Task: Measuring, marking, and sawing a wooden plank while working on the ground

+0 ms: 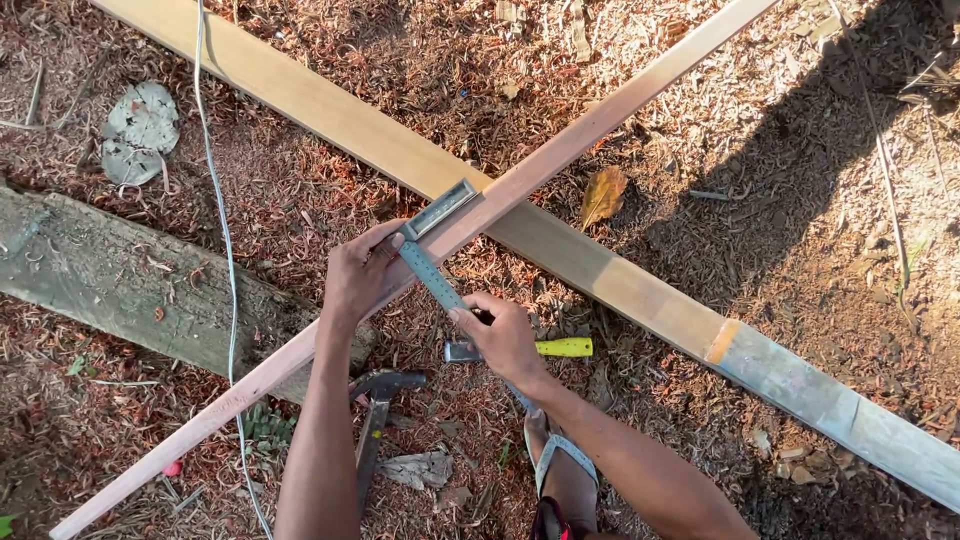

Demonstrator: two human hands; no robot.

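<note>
A metal try square [432, 240] sits on the thin wooden strip [560, 150] right where that strip crosses over the wide plank [620, 280]. The left hand [358, 275] is pressed flat on the strip just below the crossing, fingers closed over the square's blade to pin it. The right hand [503, 338], further below the crossing, pinches the blade's free end. I can see no pencil line or cut on the strip, so the squaring looks under way and any marking not done. A yellow-handled tool [560, 347] and a hammer [378, 400] lie untouched on the shavings below the strip
</note>
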